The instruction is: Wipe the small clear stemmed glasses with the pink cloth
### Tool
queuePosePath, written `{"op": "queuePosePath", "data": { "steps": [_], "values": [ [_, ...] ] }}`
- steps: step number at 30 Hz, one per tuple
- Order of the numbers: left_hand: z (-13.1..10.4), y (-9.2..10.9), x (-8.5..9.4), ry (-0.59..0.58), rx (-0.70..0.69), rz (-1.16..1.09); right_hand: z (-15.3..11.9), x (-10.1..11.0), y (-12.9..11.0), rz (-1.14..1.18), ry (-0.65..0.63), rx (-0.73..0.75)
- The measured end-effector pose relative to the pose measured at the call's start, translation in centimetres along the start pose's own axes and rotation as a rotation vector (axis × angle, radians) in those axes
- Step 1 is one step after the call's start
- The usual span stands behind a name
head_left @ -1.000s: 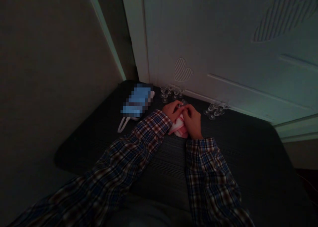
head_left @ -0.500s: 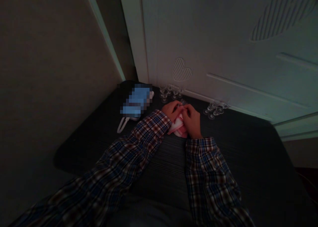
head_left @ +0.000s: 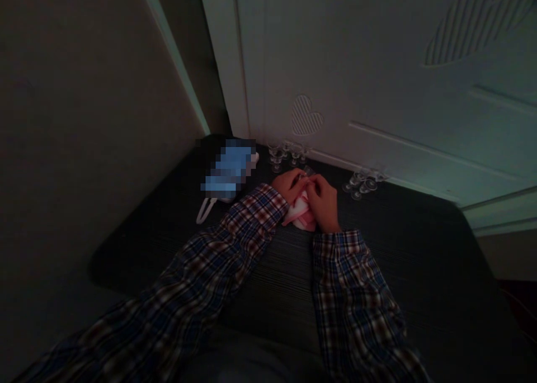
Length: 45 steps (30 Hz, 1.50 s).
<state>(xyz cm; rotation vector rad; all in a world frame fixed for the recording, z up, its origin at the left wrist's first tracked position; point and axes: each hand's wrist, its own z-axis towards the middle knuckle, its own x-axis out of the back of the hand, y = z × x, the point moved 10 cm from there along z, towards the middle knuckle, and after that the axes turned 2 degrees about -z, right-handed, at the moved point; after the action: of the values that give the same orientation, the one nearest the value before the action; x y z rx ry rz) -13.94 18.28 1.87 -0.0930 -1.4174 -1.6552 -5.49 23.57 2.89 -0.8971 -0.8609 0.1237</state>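
Note:
My left hand point(head_left: 289, 185) and my right hand point(head_left: 324, 203) meet above the middle of the dark table, fingers closed. Between them, a pink and white cloth point(head_left: 298, 212) hangs down toward the tabletop, bunched in my right fingers. At the far side of my fingertips shows a bit of a clear small glass point(head_left: 308, 171), with my left fingers around it. My fingers hide most of it. Behind my left hand stand several small stemmed glasses point(head_left: 276, 158). More small glasses point(head_left: 361, 183) are grouped to the right of my right hand.
On the left lies a phone point(head_left: 229, 170) with a blurred-out bright screen, and a white cable loop point(head_left: 205, 209) comes from its near end. A white panel with heart reliefs point(head_left: 306, 116) rises behind the dark table point(head_left: 268, 282). A wall point(head_left: 104, 92) borders the left.
Hardly anything differs. Both hands stay together at the cloth and the glass, and the hanging cloth has shifted slightly. The view has moved a little.

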Motion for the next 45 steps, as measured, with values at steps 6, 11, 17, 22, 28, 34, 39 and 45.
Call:
{"op": "queuePosePath", "data": {
  "steps": [6, 11, 17, 22, 28, 34, 39, 45],
  "values": [
    [-0.06, -0.02, -0.08, -0.02, 0.017, 0.013, 0.07, -0.02, 0.17, -0.008, 0.007, 0.004],
    [-0.08, 0.02, 0.02, -0.009, 0.022, 0.0, 0.03, -0.1, 0.16, 0.002, -0.001, 0.005],
    [-0.02, 0.08, -0.01, -0.022, 0.025, 0.018, 0.09, -0.03, 0.18, 0.005, 0.007, 0.007],
    [0.06, -0.14, -0.16, -0.023, 0.029, 0.032, 0.14, -0.1, 0.18, -0.018, -0.004, 0.009],
    [0.02, -0.18, -0.18, -0.022, 0.021, 0.026, 0.1, -0.18, 0.16, -0.024, -0.006, 0.012],
    [0.07, -0.33, -0.27, -0.039, 0.044, 0.036, 0.07, -0.19, 0.15, -0.031, -0.015, 0.012],
    [0.06, -0.43, -0.33, -0.053, 0.069, 0.037, 0.02, -0.13, 0.21, -0.041, -0.003, 0.014],
    [-0.07, -0.35, -0.21, -0.049, 0.082, 0.059, 0.14, -0.2, 0.4, -0.031, -0.009, 0.002]
  ]
}}
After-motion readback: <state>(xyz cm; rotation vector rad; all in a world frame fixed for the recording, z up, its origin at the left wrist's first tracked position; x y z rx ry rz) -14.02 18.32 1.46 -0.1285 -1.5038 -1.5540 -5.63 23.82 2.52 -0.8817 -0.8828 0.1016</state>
